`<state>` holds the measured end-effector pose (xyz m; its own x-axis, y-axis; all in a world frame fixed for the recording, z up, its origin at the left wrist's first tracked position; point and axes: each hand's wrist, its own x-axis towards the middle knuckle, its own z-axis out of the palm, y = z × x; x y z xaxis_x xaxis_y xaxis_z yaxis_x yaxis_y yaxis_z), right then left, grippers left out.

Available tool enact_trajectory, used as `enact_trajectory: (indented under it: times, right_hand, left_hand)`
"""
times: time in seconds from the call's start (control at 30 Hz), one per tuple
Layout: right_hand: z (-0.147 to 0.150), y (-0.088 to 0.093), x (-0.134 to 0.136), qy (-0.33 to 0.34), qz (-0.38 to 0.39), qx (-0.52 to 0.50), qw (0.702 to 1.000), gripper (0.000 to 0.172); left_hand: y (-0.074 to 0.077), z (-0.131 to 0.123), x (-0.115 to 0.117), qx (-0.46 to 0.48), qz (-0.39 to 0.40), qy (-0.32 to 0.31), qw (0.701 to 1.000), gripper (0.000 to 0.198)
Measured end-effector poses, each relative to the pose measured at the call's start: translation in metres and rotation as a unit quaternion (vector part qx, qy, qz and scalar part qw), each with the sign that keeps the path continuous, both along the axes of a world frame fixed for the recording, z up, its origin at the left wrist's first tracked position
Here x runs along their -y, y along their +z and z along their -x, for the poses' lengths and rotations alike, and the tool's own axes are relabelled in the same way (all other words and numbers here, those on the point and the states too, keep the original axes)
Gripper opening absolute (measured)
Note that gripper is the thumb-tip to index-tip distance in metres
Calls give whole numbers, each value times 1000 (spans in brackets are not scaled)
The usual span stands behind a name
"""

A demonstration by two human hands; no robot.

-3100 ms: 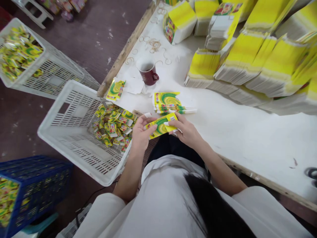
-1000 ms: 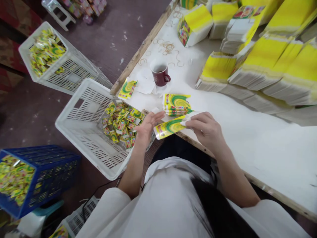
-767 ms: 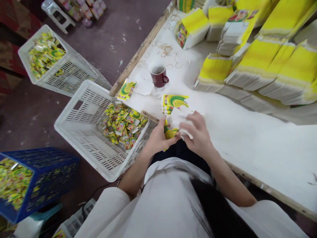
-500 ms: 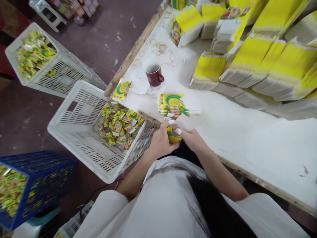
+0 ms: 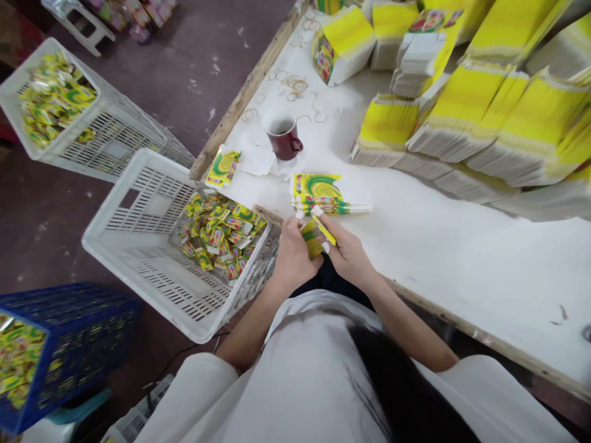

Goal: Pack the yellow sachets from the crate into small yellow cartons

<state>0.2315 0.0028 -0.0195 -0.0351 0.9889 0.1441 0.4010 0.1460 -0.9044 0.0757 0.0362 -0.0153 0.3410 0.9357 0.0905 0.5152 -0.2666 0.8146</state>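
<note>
My left hand (image 5: 292,257) and my right hand (image 5: 347,255) are closed together on one small yellow and green carton (image 5: 314,235), folded between them at the table's near edge. Just beyond my fingers lies a short stack of flat yellow-green carton blanks (image 5: 321,194) on the white table (image 5: 443,240). A white plastic crate (image 5: 138,246) to my left holds several folded small cartons (image 5: 217,231) in its far corner.
A dark red mug (image 5: 282,135) stands on paper behind the stack, with rubber bands (image 5: 295,86) scattered farther back. Large bundles of yellow flat blanks (image 5: 484,104) fill the far right. Another white crate (image 5: 69,117) and a blue crate (image 5: 55,344) with cartons sit on the floor.
A second ago my right hand held a flat blank, my left hand open beside it. Both hands have since closed on it and folded it into a small compact shape.
</note>
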Motion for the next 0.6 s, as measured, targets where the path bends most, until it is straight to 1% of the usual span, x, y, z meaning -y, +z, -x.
enact_trajectory:
  times: [0.07,0.1,0.17,0.23,0.33,0.47,0.6]
  right_hand:
    - [-4,-2,-1,-36,-25,12,999,58]
    - [-7,-4,-1,-36,-38,24,998,58]
    - [-12,-7,-2,1,-59,61,996,53]
    - [-18,-10,-2,44,-71,97,992,42]
    - [-28,-10,-4,62,-87,117,987,29]
    - [-42,-1,-8,98,-90,117,984,22]
    - [-47,4,-9,126,-74,103,984,20]
  left_hand:
    - [1,5,0,-35,-29,15,999,73]
    - [3,9,0,-49,-33,12,998,68]
    - [8,16,-2,-65,-34,-4,997,61]
    - [13,21,-5,-71,-42,-19,996,58]
    - [19,24,-9,-77,-49,-44,995,55]
    - [23,24,-11,-84,-54,-63,993,55]
    - [24,24,-11,-95,-66,-67,991,56]
